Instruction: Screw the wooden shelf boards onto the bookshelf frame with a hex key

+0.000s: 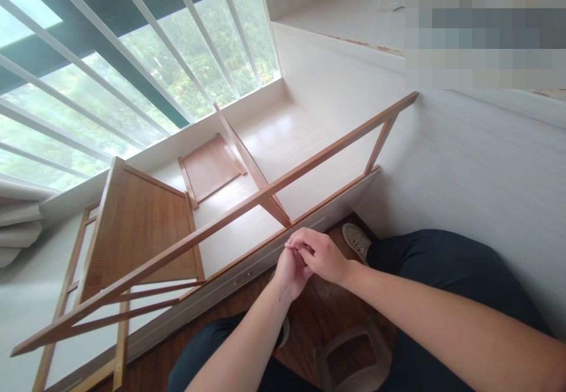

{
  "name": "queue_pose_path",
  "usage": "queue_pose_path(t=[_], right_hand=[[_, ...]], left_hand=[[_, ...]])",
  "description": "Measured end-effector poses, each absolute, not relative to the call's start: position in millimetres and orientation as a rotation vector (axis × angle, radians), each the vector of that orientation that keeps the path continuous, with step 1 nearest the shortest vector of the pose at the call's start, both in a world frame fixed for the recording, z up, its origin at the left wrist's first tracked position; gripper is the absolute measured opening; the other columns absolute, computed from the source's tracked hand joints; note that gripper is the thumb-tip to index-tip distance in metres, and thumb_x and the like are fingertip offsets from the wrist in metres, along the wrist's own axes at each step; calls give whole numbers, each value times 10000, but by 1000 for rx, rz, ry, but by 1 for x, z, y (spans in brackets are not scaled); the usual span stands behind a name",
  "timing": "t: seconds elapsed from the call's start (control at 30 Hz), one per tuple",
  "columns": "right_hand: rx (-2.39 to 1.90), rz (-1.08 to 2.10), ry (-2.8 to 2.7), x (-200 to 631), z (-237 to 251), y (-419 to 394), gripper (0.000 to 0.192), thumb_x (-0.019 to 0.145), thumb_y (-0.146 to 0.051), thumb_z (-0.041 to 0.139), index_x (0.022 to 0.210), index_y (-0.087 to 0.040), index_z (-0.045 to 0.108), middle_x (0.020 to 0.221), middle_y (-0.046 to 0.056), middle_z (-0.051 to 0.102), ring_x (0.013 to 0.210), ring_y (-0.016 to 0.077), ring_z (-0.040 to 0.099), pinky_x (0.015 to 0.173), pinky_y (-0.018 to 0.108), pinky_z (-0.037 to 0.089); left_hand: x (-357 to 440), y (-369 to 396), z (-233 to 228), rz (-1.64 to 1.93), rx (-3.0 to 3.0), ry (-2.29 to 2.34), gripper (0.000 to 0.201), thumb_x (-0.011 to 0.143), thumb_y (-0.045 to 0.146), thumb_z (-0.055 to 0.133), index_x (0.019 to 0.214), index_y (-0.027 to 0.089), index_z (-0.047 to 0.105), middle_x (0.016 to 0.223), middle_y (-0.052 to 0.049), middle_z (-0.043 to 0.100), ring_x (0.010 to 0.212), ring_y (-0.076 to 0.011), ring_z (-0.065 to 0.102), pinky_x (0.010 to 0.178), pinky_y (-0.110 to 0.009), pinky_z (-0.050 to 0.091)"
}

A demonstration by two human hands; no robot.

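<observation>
My two hands meet in front of the window ledge. My left hand (292,273) is turned palm up with its fingers curled. Over its palm and fingers lies my right hand (322,254), its fingers bent and pressed together. Whatever lies between them is hidden or too small to name. Just beyond is a partly joined wooden frame (212,225) with a long rail, a short end post and a crosspiece (250,165). A small dark fastener shows on the rail where the crosspiece meets it. Neither hand touches the frame.
A large slatted wooden panel (145,227) leans at the left, and a smaller panel (211,167) lies on the white ledge (283,127). Barred windows (177,44) stand behind. Below are a drawer front (243,279) and a small stool (322,356) between my legs.
</observation>
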State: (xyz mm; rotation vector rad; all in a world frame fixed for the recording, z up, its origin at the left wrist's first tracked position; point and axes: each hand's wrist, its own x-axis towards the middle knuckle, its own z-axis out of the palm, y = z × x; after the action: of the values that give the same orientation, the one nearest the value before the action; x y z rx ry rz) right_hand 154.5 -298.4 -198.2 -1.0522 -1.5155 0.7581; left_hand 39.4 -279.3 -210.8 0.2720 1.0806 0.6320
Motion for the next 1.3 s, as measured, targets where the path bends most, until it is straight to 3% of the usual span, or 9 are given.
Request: queue_pose_path(t=[0.3,0.43,0.6,0.8,0.97,1.3], right_hand=[[-1094,781,-1489,156,-202,-299,277,876,-8,456,903,-218,634,985,37,706,968,166,661,915,316,520],[-1261,774,-1449,158,-208,-295,200,840,-59,554,943,-212,631,994,40,684,957,180,638,907,317,501],[-1521,999,-1390,163,-214,-288,9,859,-199,616,856,-205,621,819,16,685,778,169,631,752,278,485],[-1597,1172,-1447,163,-212,-290,236,932,-281,548,726,-201,631,724,22,712,686,160,638,674,251,440],[-1554,1151,-1501,161,-210,-293,239,943,-276,548,733,-200,632,754,19,725,698,153,645,687,238,432],[-1603,1073,-1568,162,-210,-293,211,932,-304,591,754,-197,632,706,7,692,651,145,610,627,237,375]], left_hand=[[40,-277,-212,735,292,1128,243,704,273,774,785,169,570,671,25,581,535,-78,504,487,-194,364],[41,-271,-217,775,302,1164,297,682,330,808,809,152,608,638,36,548,503,-62,453,487,-195,380],[40,-265,-222,802,352,1207,356,665,390,826,805,158,595,595,57,504,466,-47,412,444,-176,299],[38,-265,-227,834,412,1234,376,679,429,823,816,171,585,632,47,541,490,-61,448,466,-191,348],[40,-268,-222,887,445,1205,429,647,468,851,796,148,607,669,15,587,558,-91,532,513,-213,415],[43,-272,-214,923,452,1208,424,652,461,852,818,142,626,675,13,604,562,-92,547,483,-195,380]])
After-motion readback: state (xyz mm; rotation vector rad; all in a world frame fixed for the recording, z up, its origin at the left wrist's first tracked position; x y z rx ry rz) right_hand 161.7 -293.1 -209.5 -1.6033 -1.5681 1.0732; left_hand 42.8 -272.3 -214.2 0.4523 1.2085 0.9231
